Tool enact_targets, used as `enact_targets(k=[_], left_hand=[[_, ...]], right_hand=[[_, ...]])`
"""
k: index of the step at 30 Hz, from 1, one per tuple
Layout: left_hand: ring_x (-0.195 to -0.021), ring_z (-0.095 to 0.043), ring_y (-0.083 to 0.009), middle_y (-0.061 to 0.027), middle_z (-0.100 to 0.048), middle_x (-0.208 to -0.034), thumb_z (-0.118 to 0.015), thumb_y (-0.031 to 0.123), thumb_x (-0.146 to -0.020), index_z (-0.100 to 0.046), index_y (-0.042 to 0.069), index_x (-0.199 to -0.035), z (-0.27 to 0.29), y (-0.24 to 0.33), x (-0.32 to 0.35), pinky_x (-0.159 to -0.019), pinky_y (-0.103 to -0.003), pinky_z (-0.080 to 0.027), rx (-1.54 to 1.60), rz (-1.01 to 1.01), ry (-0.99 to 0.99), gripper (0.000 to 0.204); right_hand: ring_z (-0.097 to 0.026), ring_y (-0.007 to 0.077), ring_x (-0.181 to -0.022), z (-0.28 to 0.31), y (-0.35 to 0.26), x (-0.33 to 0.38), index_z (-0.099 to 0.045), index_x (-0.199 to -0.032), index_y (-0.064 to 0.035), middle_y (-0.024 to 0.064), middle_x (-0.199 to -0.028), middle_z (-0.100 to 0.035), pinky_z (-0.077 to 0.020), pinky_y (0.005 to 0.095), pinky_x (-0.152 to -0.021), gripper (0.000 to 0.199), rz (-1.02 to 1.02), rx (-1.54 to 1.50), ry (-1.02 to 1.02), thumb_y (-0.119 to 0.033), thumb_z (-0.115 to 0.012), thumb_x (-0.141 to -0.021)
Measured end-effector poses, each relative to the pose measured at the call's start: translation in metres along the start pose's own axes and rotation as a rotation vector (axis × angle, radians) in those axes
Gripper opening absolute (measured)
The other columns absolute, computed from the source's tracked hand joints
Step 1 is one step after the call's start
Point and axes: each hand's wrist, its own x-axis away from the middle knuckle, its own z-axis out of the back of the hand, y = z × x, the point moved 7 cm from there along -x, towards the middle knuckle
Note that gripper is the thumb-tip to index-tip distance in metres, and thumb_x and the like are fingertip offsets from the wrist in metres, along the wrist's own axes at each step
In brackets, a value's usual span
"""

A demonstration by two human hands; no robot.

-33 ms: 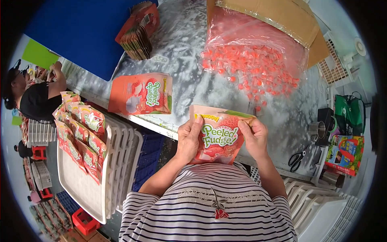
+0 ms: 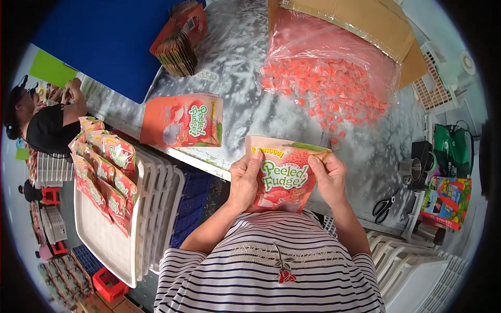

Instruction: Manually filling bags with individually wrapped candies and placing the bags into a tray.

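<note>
A pink and red candy pouch (image 2: 284, 175) is held upright in front of my chest, its printed face toward me. My left hand (image 2: 244, 180) grips its left side, thumb lying on the front. My right hand (image 2: 330, 175) pinches its upper right corner between thumb and fingers. On the table's near edge, left of my hands, a flat pouch of the same kind (image 2: 182, 120) lies alone. Farther off, small red wrapped candies (image 2: 334, 94) spill from a clear plastic bag (image 2: 334, 39) that comes out of a cardboard box (image 2: 360, 21).
At far left of the table, a bundle of pouches (image 2: 177, 55) stands beside a blue board (image 2: 104, 41). Filled pouches (image 2: 107, 175) rest on stacked white trays (image 2: 88, 224). Scissors (image 2: 385, 208) and a metal cup (image 2: 411, 168) are at right. Another person (image 2: 55, 125) works at far left.
</note>
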Motion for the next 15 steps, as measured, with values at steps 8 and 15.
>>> enact_targets(k=[8, 15], left_hand=[[-0.073, -0.053, -0.0034, -0.001, -0.064, -0.084, -0.046, 0.031, -0.103, -0.064, -0.003, -0.101, -0.015, -0.016, 0.003, -0.062, -0.021, -0.045, -0.119, 0.008, 0.102, 0.038], [-0.071, -0.052, -0.0033, -0.0001, -0.064, -0.08, -0.047, 0.032, -0.102, -0.064, -0.003, -0.098, -0.021, -0.022, 0.013, -0.06, -0.021, -0.044, -0.033, -0.022, 0.175, 0.039]], right_hand=[[-0.057, 0.004, -0.076, 0.002, 0.023, -0.009, -0.067, -0.105, 0.0046, 0.0022, -0.088, -0.068, -0.0475, 0.0202, -0.067, 0.018, -0.269, -0.291, -0.254, -0.003, -0.062, -0.09], [-0.065, 0.0085, -0.074, -0.005, 0.028, -0.012, -0.069, -0.1, 0.0062, 0.0078, -0.086, -0.072, -0.0522, 0.0218, -0.065, 0.016, -0.303, -0.279, -0.291, -0.001, -0.062, -0.087]])
